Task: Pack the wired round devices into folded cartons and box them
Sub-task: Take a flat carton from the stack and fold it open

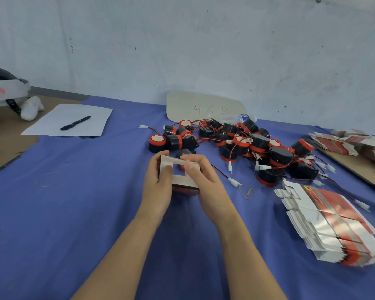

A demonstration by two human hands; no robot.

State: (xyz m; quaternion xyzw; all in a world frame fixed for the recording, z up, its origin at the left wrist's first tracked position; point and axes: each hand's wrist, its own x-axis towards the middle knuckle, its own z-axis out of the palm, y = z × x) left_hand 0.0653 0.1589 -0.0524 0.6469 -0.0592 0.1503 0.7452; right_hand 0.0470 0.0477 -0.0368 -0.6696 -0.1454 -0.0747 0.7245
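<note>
Two bare forearms reach in from the near edge. The left hand (158, 185) curls its fingers round the left side of a small carton (184, 181), and the right hand (208, 185) pinches its far flap. The carton is held over the blue-clothed table (74, 213), its long axis near-to-far and its open end facing far; the inside is hidden. Wired round devices (247, 146) lie heaped beyond, with flat cartons (333, 224) stacked to the right, before a scuffed pale wall (182, 40).
</note>
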